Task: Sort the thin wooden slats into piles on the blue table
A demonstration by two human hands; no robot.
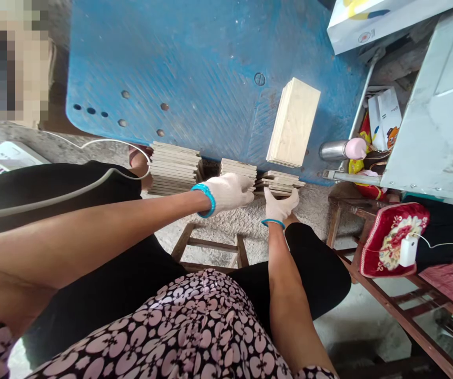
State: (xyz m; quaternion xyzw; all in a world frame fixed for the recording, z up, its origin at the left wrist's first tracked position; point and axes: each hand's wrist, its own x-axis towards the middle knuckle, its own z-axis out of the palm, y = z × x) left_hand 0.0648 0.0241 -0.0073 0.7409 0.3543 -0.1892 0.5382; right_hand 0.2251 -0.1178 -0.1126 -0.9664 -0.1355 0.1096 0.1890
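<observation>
Both my hands wear white gloves with blue cuffs. My left hand (229, 192) reaches forward and lies on a short stack of thin pale wooden boards (237, 169), fingers curled over its near edge. My right hand (280, 205) grips the low pile of boards (279, 182) to the right of it from below, fingers wrapped round the pile's edge. A taller stack of the same boards (174, 167) stands to the left. A thick bundle of boards (293, 122) lies on the blue metal table (195, 68) just beyond.
A wooden stool frame (210, 247) stands between my knees. At the right are a steel flask with pink cap (341, 150), a red flowered cushion (392, 237) with a white charger (408, 250), a grey metal panel (440, 110). A white cable (72, 195) crosses my left thigh.
</observation>
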